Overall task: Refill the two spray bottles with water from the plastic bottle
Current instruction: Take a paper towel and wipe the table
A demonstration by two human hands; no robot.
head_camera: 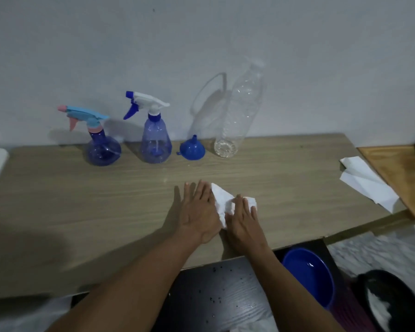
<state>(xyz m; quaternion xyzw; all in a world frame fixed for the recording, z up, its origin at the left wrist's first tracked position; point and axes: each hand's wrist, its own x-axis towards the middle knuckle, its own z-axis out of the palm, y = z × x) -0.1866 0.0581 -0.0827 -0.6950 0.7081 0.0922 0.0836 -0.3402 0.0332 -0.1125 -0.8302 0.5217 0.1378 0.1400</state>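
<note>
Two spray bottles upright at the back of the pale wood-grain desk (82, 200), close to the white wall, apart from each other. On the left, a round-bellied translucent blue plastic spray bottle (102, 149) with a light-blue and pink trigger head. Just right of it, a cone-shaped translucent blue plastic spray bottle (155, 142) with a white and dark-blue trigger head. Both heads seated on their necks, nozzles pointing left; water level in either too hard to tell.

Further right in the same row, a small blue plastic funnel (192, 149) mouth-down on the desk, spout up. Next to it, a tall clear plastic bottle (240, 111), standing, only a shallow layer of water at its base, its top blurred against the wall.

Nearer the front edge, a crumpled white paper tissue (222, 202) lying on the desk between both hands. Left hand (197, 209) palm-down, grip wide and flat, fingers straight, touching the tissue's left edge. Right hand (243, 218) palm-down over the tissue's right part, grip likewise flat, fingers pressing on it rather than closing round it.

At the desk's right end, well apart, folded white paper sheets (367, 183). Below the front edge, a dark speckled surface (213, 295) and a round blue plastic basin (307, 274) with some water inside.
</note>
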